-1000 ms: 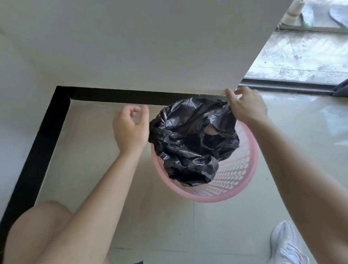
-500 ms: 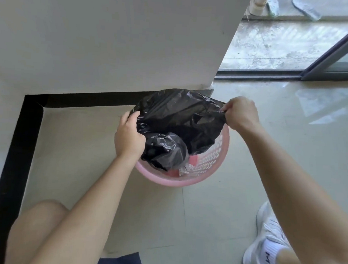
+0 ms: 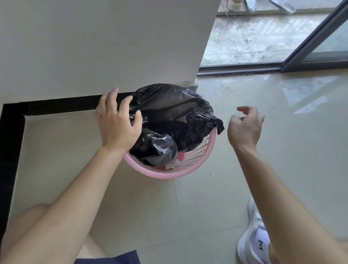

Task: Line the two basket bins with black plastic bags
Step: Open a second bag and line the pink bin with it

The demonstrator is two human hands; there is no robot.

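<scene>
A pink perforated basket bin (image 3: pixel 189 169) stands on the tiled floor against a wall corner. A black plastic bag (image 3: pixel 170 109) is draped over its far rim and sags inside, with a loose corner hanging over the right rim. My left hand (image 3: pixel 116 120) rests on the bag at the bin's left rim, fingers spread and curled over the plastic. My right hand (image 3: pixel 245 126) hovers just right of the bin, fingers loosely apart and holding nothing. A crumpled bit of white paper (image 3: pixel 172 164) lies in the bin's bottom. Only one bin is in view.
A white wall (image 3: pixel 93 35) with a black skirting (image 3: pixel 7 142) closes the left and back. A sliding door track (image 3: pixel 240 69) and door frame (image 3: pixel 317 36) lie at the back right. My white shoe (image 3: pixel 254 238) stands at the lower right, my knee at the lower left.
My right hand has let go of the bag's edge and moved off to the right. The bag now lies lower over the rim. My left hand has opened over the bag's left side.
</scene>
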